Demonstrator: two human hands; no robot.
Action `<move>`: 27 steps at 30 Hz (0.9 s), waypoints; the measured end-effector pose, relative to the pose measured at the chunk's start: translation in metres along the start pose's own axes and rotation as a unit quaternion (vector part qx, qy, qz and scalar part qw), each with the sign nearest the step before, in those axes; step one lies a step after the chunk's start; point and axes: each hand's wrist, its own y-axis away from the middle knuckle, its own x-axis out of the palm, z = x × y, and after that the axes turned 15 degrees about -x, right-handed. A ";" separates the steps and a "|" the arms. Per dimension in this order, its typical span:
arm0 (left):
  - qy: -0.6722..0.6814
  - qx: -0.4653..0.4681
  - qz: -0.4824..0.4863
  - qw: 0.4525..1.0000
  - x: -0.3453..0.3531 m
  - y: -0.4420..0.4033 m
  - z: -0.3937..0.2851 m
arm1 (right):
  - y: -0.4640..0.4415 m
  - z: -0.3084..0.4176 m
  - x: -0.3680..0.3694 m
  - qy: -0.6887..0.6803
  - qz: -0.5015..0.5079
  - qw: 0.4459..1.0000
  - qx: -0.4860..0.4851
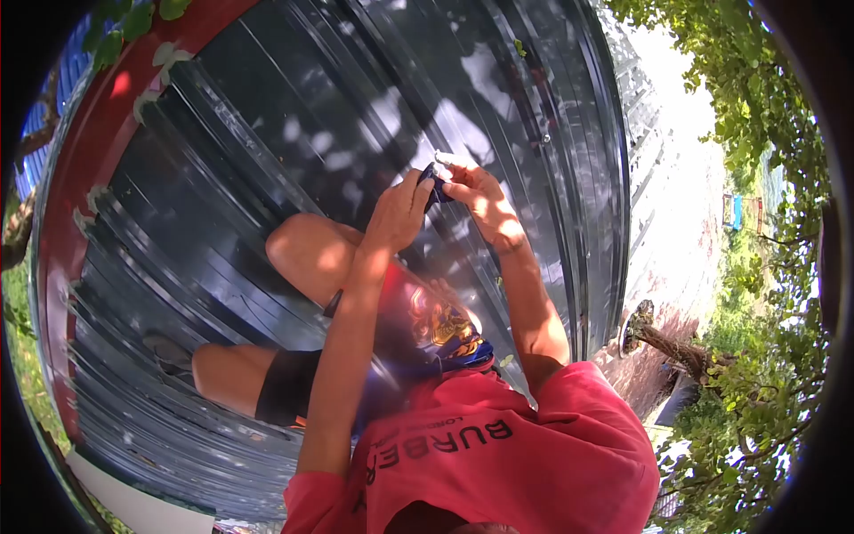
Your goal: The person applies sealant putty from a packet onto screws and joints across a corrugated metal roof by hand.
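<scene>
Left hand (398, 214): curls closed, pinches small dark-blue item (437, 190).
Right hand (480, 196): curls partway, pinches the item's other side.
Beneath both hands: ribbed metal sheeting (294, 98).

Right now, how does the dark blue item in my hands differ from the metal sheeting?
The dark blue item is small, while the metal sheeting is broad. The item is held between your left hand and right hand; the sheeting lies spread out below. The item looks deep blue, the sheeting dark grey. Both are dark-toned.
</scene>
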 end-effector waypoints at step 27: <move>-0.147 -0.110 -0.025 0.983 0.002 -0.006 0.010 | 0.007 0.019 -0.013 -0.092 -0.003 0.996 -0.002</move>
